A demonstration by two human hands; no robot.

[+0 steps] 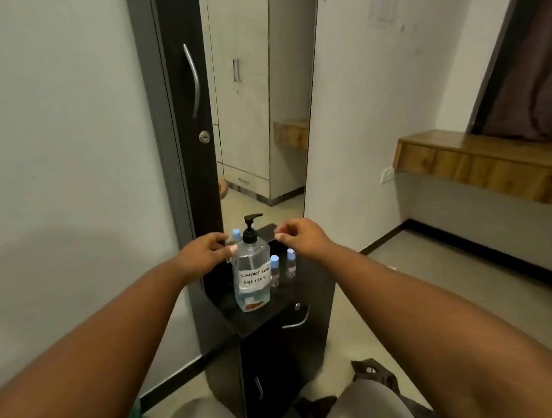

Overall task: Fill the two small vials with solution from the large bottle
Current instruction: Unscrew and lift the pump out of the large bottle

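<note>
Glossy black surface [228, 302] of a narrow cabinet, set against a tall mirror [257, 114] between pale walls. Clear, square-shouldered plastic large bottle [252, 274] near the front edge, black pump on top, taped paper label handwritten "CONTACT LENS SOLUTION". Two small clear vials [274, 270] [291, 263] with pale blue caps just right of it, little room behind. Left hand [206, 250] by the bottle's shoulder, fingers loosely curled, empty; right hand [298, 234] hovering above the vials, fingers bent, gripping nothing.
</note>
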